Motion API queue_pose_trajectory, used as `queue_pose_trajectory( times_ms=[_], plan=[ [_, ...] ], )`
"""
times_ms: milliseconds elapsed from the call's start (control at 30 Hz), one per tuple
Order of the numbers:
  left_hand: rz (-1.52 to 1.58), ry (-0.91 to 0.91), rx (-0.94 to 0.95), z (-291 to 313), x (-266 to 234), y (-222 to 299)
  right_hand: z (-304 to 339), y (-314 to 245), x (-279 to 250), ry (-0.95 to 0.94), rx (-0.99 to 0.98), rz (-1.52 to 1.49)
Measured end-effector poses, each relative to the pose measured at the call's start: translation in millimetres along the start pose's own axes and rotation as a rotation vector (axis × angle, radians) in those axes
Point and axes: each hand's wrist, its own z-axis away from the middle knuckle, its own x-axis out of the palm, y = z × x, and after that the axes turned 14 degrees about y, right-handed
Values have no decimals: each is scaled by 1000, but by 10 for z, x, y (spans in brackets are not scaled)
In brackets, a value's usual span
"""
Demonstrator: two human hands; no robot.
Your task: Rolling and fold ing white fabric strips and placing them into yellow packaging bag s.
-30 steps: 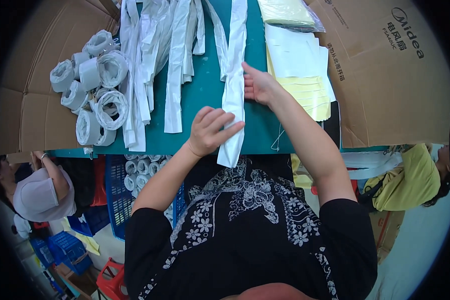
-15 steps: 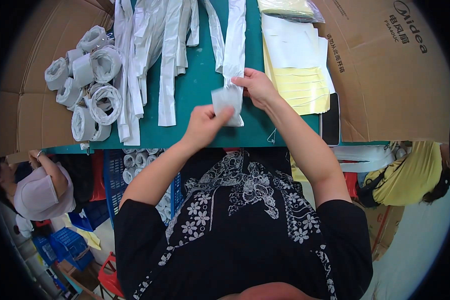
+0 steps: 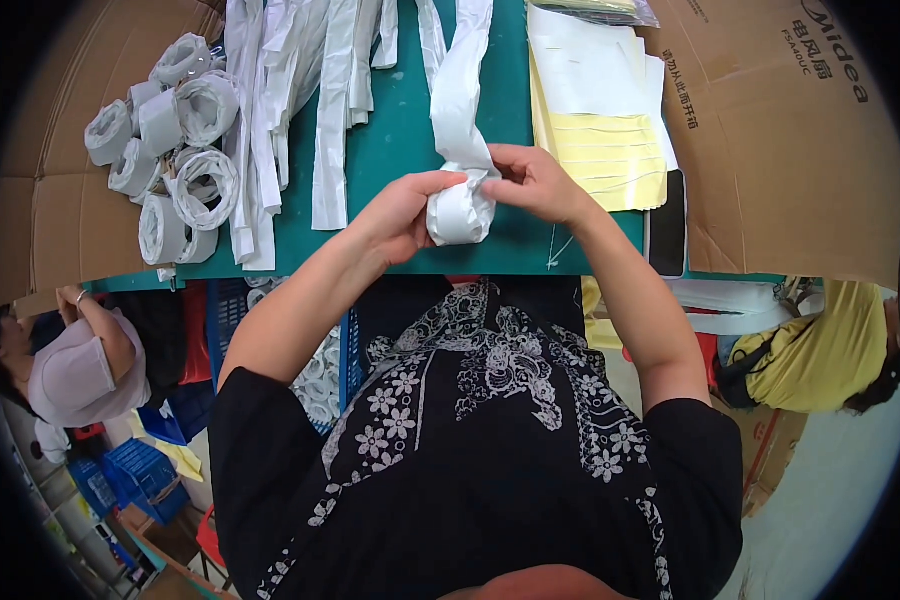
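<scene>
Head camera, and we're seeing the white strip (image 3: 457, 95) right between two bare hands, above the near part of the green counter (image 3: 385, 145). Its near end is forming a puffy roll (image 3: 458, 222), while its flat length is running away to the far side.

The left hand (image 3: 402, 215) is gripping the roll from the left, thumb lying across its top; the right hand (image 3: 538, 185) is pinching the strip at its right edge, fingers partly hidden behind.

We're judging this material light and soft, creasing easily, perhaps a little slippery given that sheen, and probably springing loose unless held. We'd be favouring both sides of the roll, snug rather than hard.

On the left, similar rolls (image 3: 160, 127) are sitting heaped beside flat white strips (image 3: 330, 180); on the right, yellow sheets (image 3: 605, 160) and white sheets (image 3: 580, 70) are lying stacked. As for lettering, we're spotting dark printing on the right-hand cardboard panel (image 3: 770, 180), large and small; on the strip we're making out none.
</scene>
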Motion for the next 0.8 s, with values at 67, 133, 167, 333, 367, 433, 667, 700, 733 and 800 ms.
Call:
queue_pose_trajectory(
  times_ms=[67, 133, 167, 333, 367, 433, 667, 700, 733, 800],
  plan=[
    [41, -17, 8, -48, 24, 1, 38, -10, -4, -55, -19, 154],
    [80, -37, 16, -74, 39, 17, 58, -27, 71, 115, -59, 305],
    [46, -9, 33, -82, 45, 31, 67, -37, 113, 201, -79, 381],
    [-74, -220, 373, -138, -395, 7, 205, -68, 341, 359, 171, 99],
    [-449, -58, 930, -99, -385, -62, 238, -78, 397, 434, 389, -174],
    [-939, 152, 1618, 6, -325, -185, 275, -49, 419, 450, 617, -479],
    [-1159, 120, 1917, -165, -285, -344, 387, 117, 543, 489, 607, -690],
    [-1153, 93, 1978, -150, -271, -334, 424, 65, 510, 434, 611, -735],
    [-1147, 64, 2042, -131, -248, -303, 436, 16, 479, 379, 611, -780],
    [-1087, -6, 2005, -88, -214, -292, 442, 20, 426, 264, 557, -934]
  ],
)
